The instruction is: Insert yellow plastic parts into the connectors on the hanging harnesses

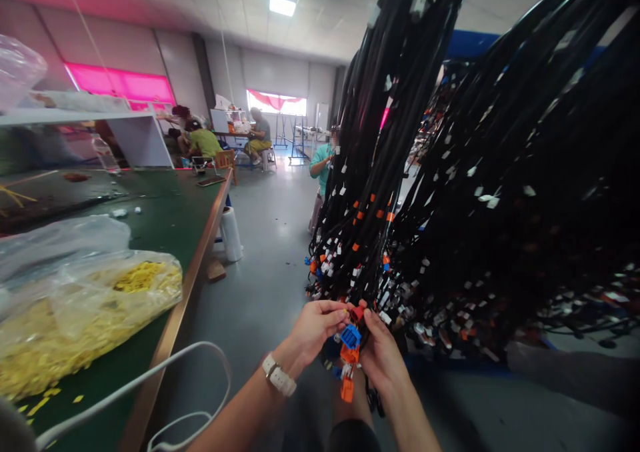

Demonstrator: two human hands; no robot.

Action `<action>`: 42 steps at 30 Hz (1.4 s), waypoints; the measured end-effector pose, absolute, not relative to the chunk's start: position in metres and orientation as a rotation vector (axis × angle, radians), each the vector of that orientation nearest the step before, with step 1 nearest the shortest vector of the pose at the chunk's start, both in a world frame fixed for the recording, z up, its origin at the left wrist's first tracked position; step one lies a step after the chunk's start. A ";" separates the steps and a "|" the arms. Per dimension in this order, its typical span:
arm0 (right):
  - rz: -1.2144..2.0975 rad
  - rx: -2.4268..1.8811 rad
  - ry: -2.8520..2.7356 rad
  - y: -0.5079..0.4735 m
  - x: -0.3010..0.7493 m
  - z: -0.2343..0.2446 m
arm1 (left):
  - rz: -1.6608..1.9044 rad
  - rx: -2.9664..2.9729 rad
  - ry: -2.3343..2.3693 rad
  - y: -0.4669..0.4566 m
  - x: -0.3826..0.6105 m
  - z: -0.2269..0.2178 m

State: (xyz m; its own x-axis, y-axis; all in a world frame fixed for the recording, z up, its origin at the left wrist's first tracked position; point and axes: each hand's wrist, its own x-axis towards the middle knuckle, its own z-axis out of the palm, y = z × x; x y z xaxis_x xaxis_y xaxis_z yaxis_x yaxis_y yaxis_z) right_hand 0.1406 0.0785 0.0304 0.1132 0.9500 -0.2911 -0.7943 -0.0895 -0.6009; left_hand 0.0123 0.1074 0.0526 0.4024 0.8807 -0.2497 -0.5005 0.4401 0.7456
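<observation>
Thick bundles of black wire harnesses (400,172) hang in front of me, their ends carrying white, orange and blue connectors. My left hand (316,325), with a white watch on its wrist, pinches a small red connector (356,313) at the bottom of one bundle. Touching the same cluster from the right, my right hand (383,355) has its fingers closed around the wires. Under the red piece hang a blue connector (351,337) and orange connectors (348,372).
A long green worktable (170,219) runs along the left, with a clear bag of yellow parts (85,305) and a white cable (150,379) at its near edge. A white roll (231,233) stands on the grey floor. Several people sit or stand in the background.
</observation>
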 end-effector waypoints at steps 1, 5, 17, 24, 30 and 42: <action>1.484 -0.764 -0.261 0.078 0.140 0.032 | 0.956 0.658 0.709 0.108 0.012 0.051; 1.503 -0.766 -0.260 0.078 0.137 0.038 | 0.989 0.853 0.813 0.110 0.013 0.049; 1.498 -0.767 -0.175 0.079 0.135 0.036 | 0.995 0.931 0.953 0.106 0.021 0.061; 1.491 -0.766 -0.173 0.080 0.134 0.034 | 0.982 0.918 0.936 0.107 0.023 0.063; 1.499 -0.746 -0.173 0.080 0.134 0.032 | 1.042 0.860 0.928 0.104 0.027 0.062; 1.535 -0.698 -0.155 0.079 0.132 0.034 | 1.148 0.836 0.950 0.098 0.031 0.064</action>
